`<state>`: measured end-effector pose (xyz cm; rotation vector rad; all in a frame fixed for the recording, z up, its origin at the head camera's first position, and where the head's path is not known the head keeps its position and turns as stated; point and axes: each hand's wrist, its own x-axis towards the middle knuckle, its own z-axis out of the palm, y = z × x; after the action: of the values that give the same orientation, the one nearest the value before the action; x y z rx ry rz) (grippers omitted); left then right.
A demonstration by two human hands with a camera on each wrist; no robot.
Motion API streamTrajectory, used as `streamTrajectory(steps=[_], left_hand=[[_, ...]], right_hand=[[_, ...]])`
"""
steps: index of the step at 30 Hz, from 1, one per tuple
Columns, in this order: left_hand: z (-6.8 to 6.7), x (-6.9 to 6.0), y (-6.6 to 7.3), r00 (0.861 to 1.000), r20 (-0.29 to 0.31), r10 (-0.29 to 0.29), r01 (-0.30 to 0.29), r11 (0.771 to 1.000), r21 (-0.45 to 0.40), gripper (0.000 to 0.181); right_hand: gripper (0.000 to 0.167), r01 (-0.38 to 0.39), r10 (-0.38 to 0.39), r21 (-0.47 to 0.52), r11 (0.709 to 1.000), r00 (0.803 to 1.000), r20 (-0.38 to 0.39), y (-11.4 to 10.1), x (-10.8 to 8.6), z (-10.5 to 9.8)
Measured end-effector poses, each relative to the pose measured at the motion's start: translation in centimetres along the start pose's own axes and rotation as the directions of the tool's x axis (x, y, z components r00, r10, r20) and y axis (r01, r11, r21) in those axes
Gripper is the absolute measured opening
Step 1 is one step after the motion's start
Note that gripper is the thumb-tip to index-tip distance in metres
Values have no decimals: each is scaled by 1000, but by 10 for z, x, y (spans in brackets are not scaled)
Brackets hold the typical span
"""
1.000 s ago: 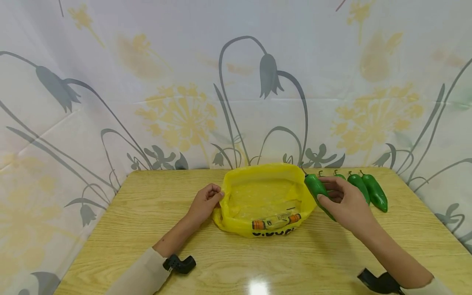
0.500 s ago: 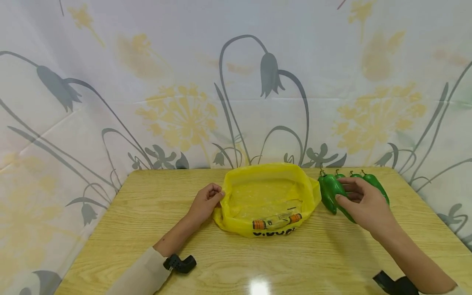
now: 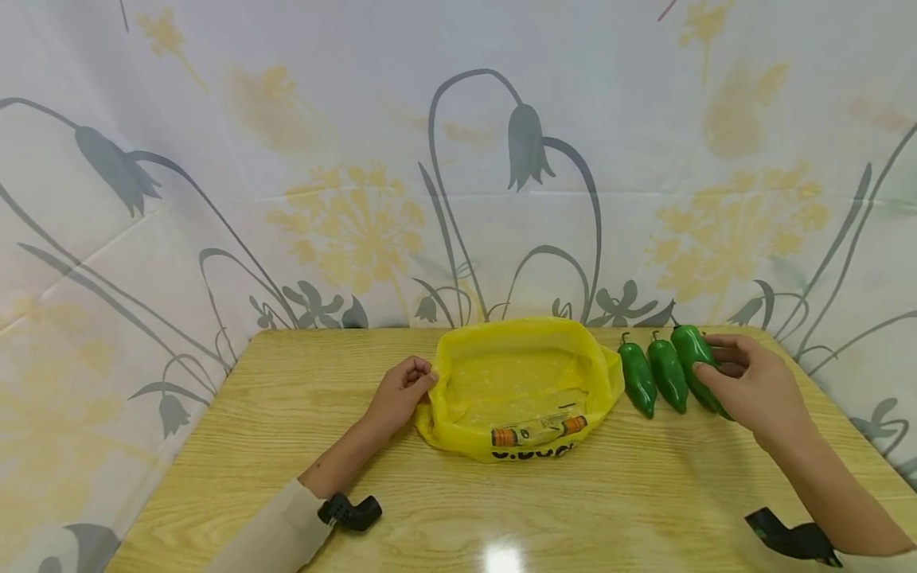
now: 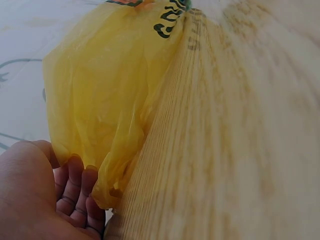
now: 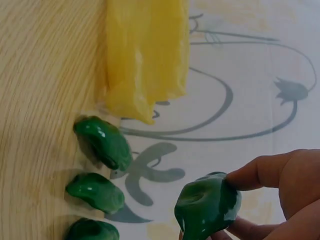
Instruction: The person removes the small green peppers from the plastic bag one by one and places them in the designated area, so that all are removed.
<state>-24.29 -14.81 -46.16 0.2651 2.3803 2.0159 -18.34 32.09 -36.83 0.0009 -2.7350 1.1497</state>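
In the head view a yellow plastic bag [image 3: 519, 382] lies on the table with its mouth spread wide. My left hand [image 3: 396, 396] pinches the bag's left rim; in the left wrist view, curled fingers [image 4: 75, 187] meet the bag's edge. My right hand [image 3: 759, 382] grips a green pepper [image 3: 691, 350] between thumb and fingers, held above the table at the right. Left of it, two more green peppers lie side by side, a nearer-to-bag pepper [image 3: 637, 378] and its neighbour [image 3: 669, 370]. The right wrist view shows a third pepper [image 5: 92, 230] on the table, mostly hidden in the head view.
The wooden table [image 3: 444, 509] reaches back to a flower-patterned cloth [image 3: 344, 159]. The bag's right corner stands close beside the first pepper. A black camera mount [image 3: 349, 513] sits on the left wrist, another mount [image 3: 791, 537] on the right.
My right hand has moved rightwards with the green pepper, away from the bag's right side and along the row of peppers. My left hand has stayed at the bag's rim.
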Motion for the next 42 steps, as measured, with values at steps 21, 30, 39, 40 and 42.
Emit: streamTrajectory(steps=[21,30,39,40,42], left_hand=[[0,2,-3,1000,9,5,-5,1000,2,12],[0,2,-3,1000,11,3,-4,1000,1,13],[0,2,-3,1000,14,-1,1,1000,2,13],[0,2,-3,1000,15,-2,2,1000,2,12],[0,2,-2,1000,15,0,0,1000,3,12]], right_hand=[[64,-150,149,-27,988,989,-14,45,18,-32],[71,-226,229,54,973,972,-55,68,24,-41],[70,-284,295,139,949,953,-70,91,26,-45],[68,-289,302,153,945,951,-68,94,26,-46],[67,-299,314,176,938,947,-65,98,26,-47]])
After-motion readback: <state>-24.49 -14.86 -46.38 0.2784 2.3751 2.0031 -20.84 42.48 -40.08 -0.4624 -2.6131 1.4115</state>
